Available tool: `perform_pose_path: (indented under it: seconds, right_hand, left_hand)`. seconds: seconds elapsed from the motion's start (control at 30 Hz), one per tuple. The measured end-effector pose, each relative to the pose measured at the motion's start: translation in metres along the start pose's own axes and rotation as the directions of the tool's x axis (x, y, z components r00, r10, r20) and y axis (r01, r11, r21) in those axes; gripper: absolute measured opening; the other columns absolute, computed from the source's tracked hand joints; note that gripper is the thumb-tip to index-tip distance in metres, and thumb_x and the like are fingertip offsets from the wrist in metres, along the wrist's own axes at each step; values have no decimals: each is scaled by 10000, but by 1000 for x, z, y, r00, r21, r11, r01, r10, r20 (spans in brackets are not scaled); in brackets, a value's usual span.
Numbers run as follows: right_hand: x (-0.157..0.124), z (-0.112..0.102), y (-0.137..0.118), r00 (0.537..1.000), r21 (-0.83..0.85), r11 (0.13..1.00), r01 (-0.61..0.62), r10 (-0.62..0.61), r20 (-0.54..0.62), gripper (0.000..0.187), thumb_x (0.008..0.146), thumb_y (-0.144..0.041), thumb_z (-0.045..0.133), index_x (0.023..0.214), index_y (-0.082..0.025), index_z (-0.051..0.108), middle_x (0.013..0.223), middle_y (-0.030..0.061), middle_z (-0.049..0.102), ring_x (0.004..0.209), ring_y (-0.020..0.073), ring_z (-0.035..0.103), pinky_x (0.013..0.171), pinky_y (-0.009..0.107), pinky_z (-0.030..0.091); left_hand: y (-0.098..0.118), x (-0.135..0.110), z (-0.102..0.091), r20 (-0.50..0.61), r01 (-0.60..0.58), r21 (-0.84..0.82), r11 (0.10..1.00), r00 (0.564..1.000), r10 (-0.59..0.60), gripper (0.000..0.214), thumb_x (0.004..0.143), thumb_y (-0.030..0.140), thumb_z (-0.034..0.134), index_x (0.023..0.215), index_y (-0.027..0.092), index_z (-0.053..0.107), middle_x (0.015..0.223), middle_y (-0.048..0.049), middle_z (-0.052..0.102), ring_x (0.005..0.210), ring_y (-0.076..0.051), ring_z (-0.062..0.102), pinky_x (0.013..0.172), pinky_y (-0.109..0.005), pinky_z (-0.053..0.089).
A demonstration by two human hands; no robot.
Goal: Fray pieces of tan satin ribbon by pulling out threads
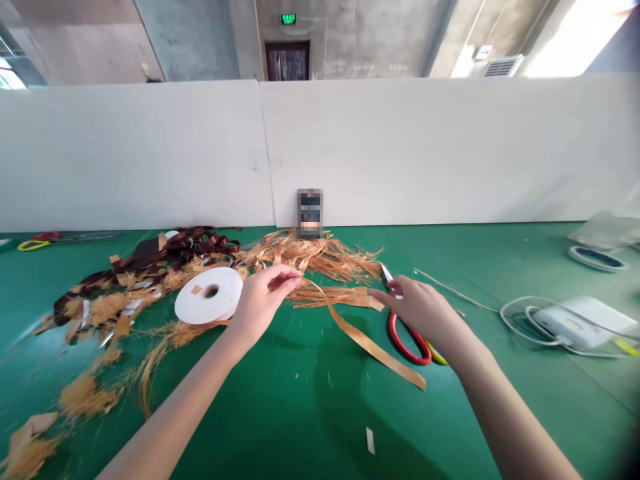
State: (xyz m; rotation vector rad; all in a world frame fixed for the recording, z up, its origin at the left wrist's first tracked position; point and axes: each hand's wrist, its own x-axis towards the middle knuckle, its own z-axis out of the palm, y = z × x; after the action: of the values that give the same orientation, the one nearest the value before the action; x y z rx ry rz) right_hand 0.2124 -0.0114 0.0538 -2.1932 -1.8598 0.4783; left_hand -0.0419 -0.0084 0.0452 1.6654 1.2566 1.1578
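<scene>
My left hand [263,300] pinches the end of a tan ribbon strip [370,343], which runs down and to the right across the green mat. My right hand [420,310] is closed around a pair of scissors [407,340] with red and yellow handles, and the blades point up and to the left. A pile of shredded tan raffia-like fibres [320,257] lies just beyond the hands. A white ribbon roll [209,295] sits left of my left hand, close to it but apart.
Dark brown ribbon [175,250] lies tangled at the far left among tan scraps, beside another pair of scissors [35,245]. A white device with cables [575,323] sits right. A blurred upright object [310,213] stands against the white partition [400,147] behind the green table mat [300,413].
</scene>
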Motion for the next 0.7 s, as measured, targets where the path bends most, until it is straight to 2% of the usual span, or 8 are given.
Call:
perform_pose_path:
  seconds: [0.03,0.1,0.17,0.2,0.27,0.37,0.5,0.7]
  right_hand:
    - [-3,-5,-13,995,187,978,95,-100,15,472,806,-502,567,1105,-140,611,1138,171,646,1033,294,605,865,400,460]
    - [-10,-12,-39,950,481,845,234,-304,73,505,758,-511,626,1146,-190,589,1181,119,632,1012,237,619,831,347,487]
    - [-17,-16,-60,880,595,735,324,-465,95,375,773,-469,629,1038,-203,633,1061,70,677,936,203,636,798,327,492]
    - [-19,-17,-67,860,603,710,364,-505,76,279,800,-422,610,965,-201,651,968,51,693,875,191,641,771,324,491]
    - [-21,-17,-75,869,588,706,394,-495,12,177,826,-343,582,841,-191,670,827,33,697,789,182,641,724,322,488]
    - [-21,-16,-75,891,626,686,371,-454,-30,168,832,-285,565,768,-186,684,786,36,707,783,187,659,718,320,501]
    - [-20,-15,-70,867,720,611,329,-498,27,232,835,-352,560,768,-176,695,765,52,721,764,196,683,721,322,521]
    - [-22,-18,-71,872,782,573,244,-483,82,332,821,-446,574,760,-150,711,761,76,732,751,206,684,724,332,520]
  left_hand:
    - [9,2,2,8,-23,-6,1000,1000,23,161,803,322,617,888,195,666,882,-37,725,826,-181,680,786,-319,528]
    - [24,5,5,30,-49,7,999,998,48,154,806,316,621,887,197,676,885,-34,725,814,-173,676,778,-310,524]
    - [34,7,9,48,-76,13,997,996,76,140,808,306,623,872,196,682,869,-26,722,804,-162,669,747,-284,520]
    - [37,8,10,54,-84,9,996,995,84,134,808,305,626,860,196,683,858,-22,721,797,-156,665,729,-269,517]
    - [41,9,12,70,-79,-20,997,994,80,133,803,315,635,843,197,683,842,-14,719,782,-145,659,704,-249,515]
    - [43,10,13,96,-27,-96,995,995,37,158,793,348,649,843,202,681,823,-10,717,769,-140,660,699,-240,520]
    - [42,10,10,128,34,-127,991,992,-17,177,796,367,640,842,200,677,811,-19,717,773,-155,662,704,-260,528]
    - [45,11,1,172,22,-3,1000,985,-21,245,821,423,590,855,204,694,890,-33,714,851,-181,649,723,-269,519]
